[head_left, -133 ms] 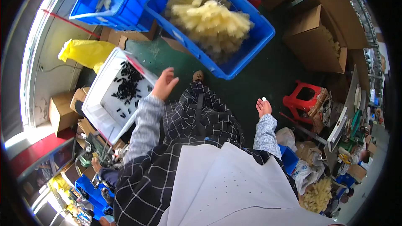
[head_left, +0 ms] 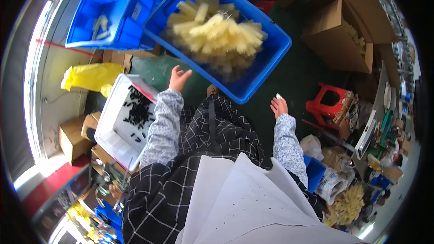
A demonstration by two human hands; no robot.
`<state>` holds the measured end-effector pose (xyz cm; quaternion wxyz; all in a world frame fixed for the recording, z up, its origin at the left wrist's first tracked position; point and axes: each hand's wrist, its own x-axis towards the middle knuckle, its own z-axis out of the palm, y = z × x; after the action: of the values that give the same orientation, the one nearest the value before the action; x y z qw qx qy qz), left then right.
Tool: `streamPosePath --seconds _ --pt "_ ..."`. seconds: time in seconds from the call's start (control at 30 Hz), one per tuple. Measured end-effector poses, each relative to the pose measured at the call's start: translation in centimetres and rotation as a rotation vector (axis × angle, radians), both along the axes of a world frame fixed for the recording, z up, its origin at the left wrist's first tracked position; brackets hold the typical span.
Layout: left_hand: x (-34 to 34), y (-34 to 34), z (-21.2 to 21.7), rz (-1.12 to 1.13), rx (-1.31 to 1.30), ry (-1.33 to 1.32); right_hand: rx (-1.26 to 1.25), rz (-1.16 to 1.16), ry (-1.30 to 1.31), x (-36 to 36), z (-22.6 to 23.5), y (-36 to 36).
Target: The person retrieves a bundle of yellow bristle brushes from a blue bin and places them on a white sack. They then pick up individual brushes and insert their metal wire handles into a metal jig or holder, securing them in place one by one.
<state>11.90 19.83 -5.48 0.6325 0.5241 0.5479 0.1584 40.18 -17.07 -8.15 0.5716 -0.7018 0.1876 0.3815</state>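
Observation:
My left hand, empty with fingers apart, is held out near the front-left side of a large blue bin. A heap of pale yellow, stick-like pieces fills much of that bin; what they are exactly I cannot tell. Left of my left forearm stands a white plastic bin with many small black pieces in it. My right hand hangs over the green floor, right of the blue bin's near corner. Its fingers are loosely bent and apart, with something white on one fingertip, and it holds nothing visible.
A second blue bin with a few pale pieces stands at the far left, near a yellow bag. To the right are a red plastic stool and an open cardboard box. Plastic bags lie at the lower right.
My left hand has moved forward, away from the white bin's edge and closer to the large blue bin. My right hand has risen slightly. The whole view has shifted a little.

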Motion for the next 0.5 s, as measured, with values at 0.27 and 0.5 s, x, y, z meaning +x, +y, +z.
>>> streamPosePath --seconds 0.27,0.5 --pt "5.6 6.0 -10.9 0.52 -0.149 0.125 -0.404 0.425 -0.998 10.2 2.0 13.9" --pt "6.5 2.8 -9.3 0.653 -0.017 -0.024 -0.249 0.922 -1.421 22.5 2.4 27.3"
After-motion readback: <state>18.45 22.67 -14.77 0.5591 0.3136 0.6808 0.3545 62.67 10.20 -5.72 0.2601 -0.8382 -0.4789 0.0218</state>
